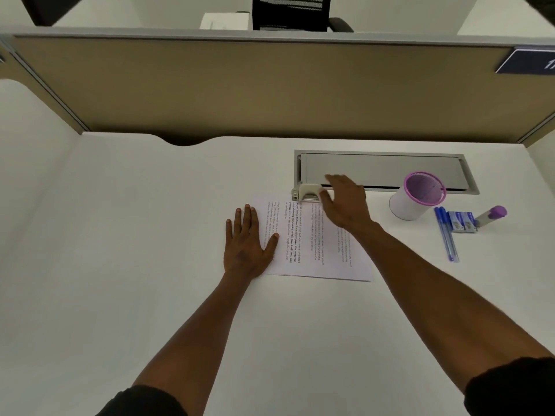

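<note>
Paper (pixel 318 259) lies long axis left-right, left hand (pixel 244 244) flat on it, right hand (pixel 345 205) open atop punch (pixel 307 192).

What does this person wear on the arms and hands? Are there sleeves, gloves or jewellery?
Nothing is worn on the left hand or the right hand: there are no gloves, and no ring or watch shows. The black left sleeve and the black right sleeve end near the elbows. Both sleeves are plain, with no marking that I can see.
</note>
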### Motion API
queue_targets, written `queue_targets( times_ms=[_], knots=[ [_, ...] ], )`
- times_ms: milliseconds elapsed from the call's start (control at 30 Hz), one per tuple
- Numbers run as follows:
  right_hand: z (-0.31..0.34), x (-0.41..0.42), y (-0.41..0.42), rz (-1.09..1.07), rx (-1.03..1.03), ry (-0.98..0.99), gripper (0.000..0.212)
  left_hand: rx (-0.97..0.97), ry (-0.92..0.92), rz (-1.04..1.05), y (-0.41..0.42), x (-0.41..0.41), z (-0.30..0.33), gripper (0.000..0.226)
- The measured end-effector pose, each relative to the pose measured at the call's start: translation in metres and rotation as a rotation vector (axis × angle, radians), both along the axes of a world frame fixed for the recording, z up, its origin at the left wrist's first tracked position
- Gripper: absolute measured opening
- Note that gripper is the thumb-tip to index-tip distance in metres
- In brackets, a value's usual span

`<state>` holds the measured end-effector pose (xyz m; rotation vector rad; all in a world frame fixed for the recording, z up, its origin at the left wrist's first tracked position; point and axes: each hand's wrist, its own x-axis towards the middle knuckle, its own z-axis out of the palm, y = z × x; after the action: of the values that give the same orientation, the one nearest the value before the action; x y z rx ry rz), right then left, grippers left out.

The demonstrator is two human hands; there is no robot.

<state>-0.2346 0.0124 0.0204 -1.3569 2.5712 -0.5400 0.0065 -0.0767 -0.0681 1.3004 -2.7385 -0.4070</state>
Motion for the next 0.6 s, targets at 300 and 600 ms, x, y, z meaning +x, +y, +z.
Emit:
queue_targets(
  times_ms=[300, 600],
  knots=[
    [-0.023, 0.003, 0.07, -0.592, 0.16, -0.227, 0.074, 0.024, 0.027, -0.009, -0.002, 0.001, 0.003, 0.09],
    [-0.02, -0.001, 0.067, -0.478, 0.201, -0.218, 0.076, 0.171, 0.103, 0.032, -0.003, -0.005, 0.021, 0.095]
  ],
)
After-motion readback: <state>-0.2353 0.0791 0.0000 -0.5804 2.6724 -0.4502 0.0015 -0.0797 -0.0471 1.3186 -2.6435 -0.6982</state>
